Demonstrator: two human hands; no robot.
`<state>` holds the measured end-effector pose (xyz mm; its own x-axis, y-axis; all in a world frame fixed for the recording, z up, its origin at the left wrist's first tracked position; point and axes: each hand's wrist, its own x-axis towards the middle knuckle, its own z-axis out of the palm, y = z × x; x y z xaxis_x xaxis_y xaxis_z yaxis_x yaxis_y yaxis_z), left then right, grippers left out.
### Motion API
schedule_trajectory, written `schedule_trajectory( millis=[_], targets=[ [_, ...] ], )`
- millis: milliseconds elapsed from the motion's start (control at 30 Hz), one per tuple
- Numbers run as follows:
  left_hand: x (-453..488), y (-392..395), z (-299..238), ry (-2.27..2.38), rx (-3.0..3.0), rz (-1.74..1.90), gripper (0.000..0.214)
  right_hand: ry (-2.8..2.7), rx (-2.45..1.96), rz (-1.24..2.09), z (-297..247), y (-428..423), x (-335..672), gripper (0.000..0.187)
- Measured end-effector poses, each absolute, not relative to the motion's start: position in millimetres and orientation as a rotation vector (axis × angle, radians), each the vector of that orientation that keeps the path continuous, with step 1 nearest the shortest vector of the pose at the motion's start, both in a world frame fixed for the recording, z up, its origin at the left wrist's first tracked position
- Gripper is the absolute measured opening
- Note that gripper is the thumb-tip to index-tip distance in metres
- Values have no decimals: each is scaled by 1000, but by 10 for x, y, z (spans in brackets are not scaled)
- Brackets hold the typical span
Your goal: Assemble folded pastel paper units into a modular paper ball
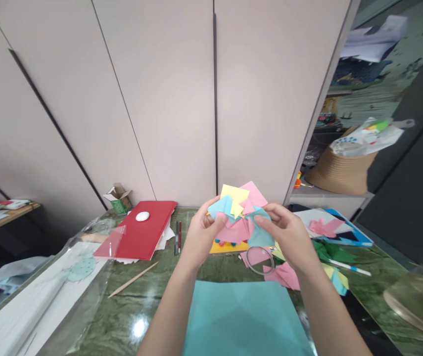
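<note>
Both my hands hold up a folded paper piece made of pink, yellow and light blue sheets, above the green marble table. My left hand pinches its left side, fingers closed on the blue and pink folds. My right hand grips its right side, fingers curled round the teal part. A large light blue sheet lies flat on the table under my forearms. Below the held piece lie pink paper scraps, a clear tape ring and a yellow sheet.
A red folder with a small white oval object lies at left, pens beside it and a wooden stick nearer me. A small green box stands by the cupboard doors. Green and coloured papers lie at right, a woven hat behind them.
</note>
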<state>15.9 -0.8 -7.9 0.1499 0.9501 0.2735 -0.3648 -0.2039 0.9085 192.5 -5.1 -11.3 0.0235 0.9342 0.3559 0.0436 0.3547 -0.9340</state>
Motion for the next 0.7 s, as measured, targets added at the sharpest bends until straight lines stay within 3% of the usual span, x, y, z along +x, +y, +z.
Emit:
schedule_trajectory(
  millis=[167, 700],
  targets=[
    [149, -28, -43, 640, 1153, 1337, 66, -1334, -989, 849, -145, -46, 1927, 19],
    [149, -3, -86, 668, 1222, 1292, 53, -1238, -967, 886, -123, -93, 1882, 23]
  ],
)
